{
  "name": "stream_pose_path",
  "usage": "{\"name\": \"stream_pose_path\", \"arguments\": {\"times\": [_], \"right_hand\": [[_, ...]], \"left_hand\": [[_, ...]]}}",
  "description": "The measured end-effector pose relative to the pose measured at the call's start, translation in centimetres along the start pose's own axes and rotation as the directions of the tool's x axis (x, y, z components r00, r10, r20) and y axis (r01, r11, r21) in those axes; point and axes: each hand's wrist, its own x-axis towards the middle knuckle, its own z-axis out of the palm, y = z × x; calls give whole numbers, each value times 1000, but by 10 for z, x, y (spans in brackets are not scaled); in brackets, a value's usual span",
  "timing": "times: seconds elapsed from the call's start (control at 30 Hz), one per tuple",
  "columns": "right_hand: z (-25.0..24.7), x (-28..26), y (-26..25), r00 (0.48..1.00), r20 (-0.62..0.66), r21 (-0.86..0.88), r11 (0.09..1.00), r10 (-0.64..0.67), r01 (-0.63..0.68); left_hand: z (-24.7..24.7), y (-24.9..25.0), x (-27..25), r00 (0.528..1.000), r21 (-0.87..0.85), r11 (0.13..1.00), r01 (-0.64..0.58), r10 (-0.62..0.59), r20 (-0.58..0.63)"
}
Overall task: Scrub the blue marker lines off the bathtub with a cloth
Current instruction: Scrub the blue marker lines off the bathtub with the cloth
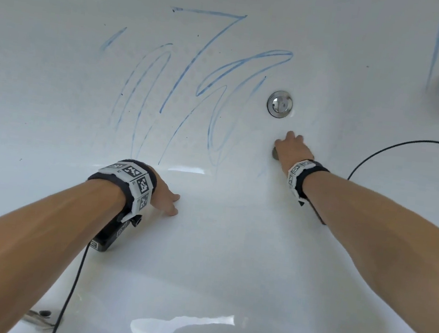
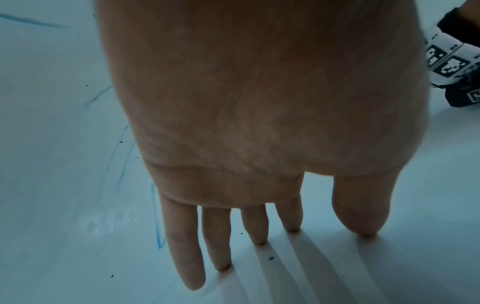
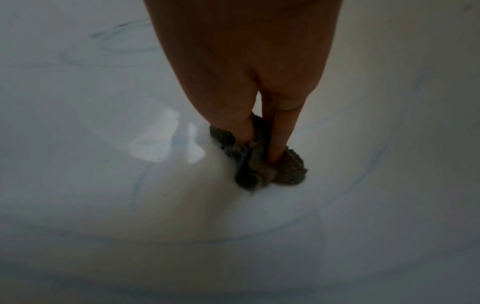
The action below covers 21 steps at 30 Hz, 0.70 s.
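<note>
Left hand [image 1: 165, 201] lay flat on the bathtub [image 1: 216, 249] floor near its front edge, fingers straight, prob. as a brace. Right hand [image 1: 292, 150] pinched the wadded cloth [image 3: 262, 164] below the drain [image 1: 280, 104], w/ blue marker lines [image 1: 194, 88] alongside, unscrubbed.

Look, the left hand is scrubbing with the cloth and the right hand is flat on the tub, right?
Swapped. The right wrist view shows the right hand pinching the cloth against the bathtub; the left wrist view shows the left hand flat, holding nothing.
</note>
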Motion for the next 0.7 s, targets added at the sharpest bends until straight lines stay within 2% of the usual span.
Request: {"name": "stream_pose_path", "arguments": {"times": [0.13,0.23,0.3,0.37,0.47,0.5,0.57,0.63,0.7], "right_hand": [[-1,-13,-26,977,170,50,991,-130,123],[5,-27,-45,925,269,118,962,-268,244],[9,-38,-57,880,368,214,948,-301,235],[10,-41,-62,847,405,298,925,-345,235],[-2,-34,-57,793,480,201,927,-374,315],[-2,-29,-53,802,477,90,927,-360,363],[-6,-18,-36,876,361,-156,905,-321,396],[-15,-6,-9,924,288,-338,877,-250,342],[-31,4,18,949,269,-449,850,-166,276]], "left_hand": [[0,2,-3,1000,14,1000,6,-6,-3],[0,4,-3,1000,15,1000,9,-9,-2],[0,6,-3,1000,19,1000,13,-13,-7],[0,6,-3,1000,22,1000,13,-13,-9],[0,7,-1,1000,31,999,24,-24,-9],[1,7,0,1000,31,999,25,-25,-6],[1,9,0,1000,34,999,26,-26,-4],[0,9,0,1000,34,999,26,-25,-8],[-1,9,-1,1000,31,999,25,-24,-8]]}}
